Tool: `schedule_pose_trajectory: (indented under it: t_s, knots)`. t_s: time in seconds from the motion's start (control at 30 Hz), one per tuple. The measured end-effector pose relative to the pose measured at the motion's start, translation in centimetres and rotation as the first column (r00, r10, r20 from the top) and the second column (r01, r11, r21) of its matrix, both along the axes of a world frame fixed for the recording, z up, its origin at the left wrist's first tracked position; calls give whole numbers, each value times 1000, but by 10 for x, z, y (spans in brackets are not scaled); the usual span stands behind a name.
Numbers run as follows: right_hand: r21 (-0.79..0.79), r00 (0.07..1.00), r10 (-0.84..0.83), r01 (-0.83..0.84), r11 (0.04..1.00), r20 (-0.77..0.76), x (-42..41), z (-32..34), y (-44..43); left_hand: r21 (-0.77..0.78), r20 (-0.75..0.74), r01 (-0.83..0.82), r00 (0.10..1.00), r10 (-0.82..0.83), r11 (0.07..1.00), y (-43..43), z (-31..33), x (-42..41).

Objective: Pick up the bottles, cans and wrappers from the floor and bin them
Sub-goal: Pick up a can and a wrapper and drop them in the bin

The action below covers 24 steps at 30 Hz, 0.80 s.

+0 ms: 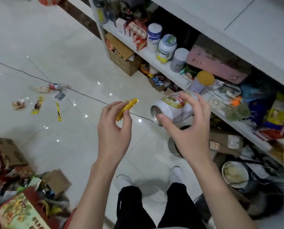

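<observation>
Black trousers (133,207) at the bottom, and above them both hands are busy: left hand (113,134) pinches a crumpled gold wrapper (128,108), right hand (190,134) curls thumb and fingers round a white can (171,108), held on its side near the shelf (154,58). Out towards the tiled floor's (72,38) left edge lie a plastic bottle (56,86) and scattered wrappers (37,107).

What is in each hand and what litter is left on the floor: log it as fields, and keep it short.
left hand: pinches gold foil wrapper
right hand: grips white can, held sideways
litter on floor: plastic bottle, yellow wrapper, yellow strip wrapper, brown wrapper
bin: cannot tell which container it is
</observation>
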State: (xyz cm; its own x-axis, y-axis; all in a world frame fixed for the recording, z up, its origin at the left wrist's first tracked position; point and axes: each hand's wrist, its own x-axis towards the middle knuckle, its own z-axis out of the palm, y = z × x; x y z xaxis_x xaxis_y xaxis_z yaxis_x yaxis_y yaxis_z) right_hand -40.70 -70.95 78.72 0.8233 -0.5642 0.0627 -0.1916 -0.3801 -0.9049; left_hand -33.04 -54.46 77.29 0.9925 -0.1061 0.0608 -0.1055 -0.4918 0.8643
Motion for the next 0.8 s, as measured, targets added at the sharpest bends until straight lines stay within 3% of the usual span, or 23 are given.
schedule_pose_trajectory:
  t_s: [0.37,0.63,0.8]
  knots:
    - [-38,930,-327,325,945,-167,-116,-96,-208,53,-143,264,956,-255,963,-208,-129,-60]
    - [41,878,-383,411,911,-288,-164,-237,-239,116,-299,360,902,-313,926,-271,-279,-92]
    - [-7,856,-412,431,902,-314,-186,-338,-232,148,-351,429,865,-358,891,-278,-380,-113]
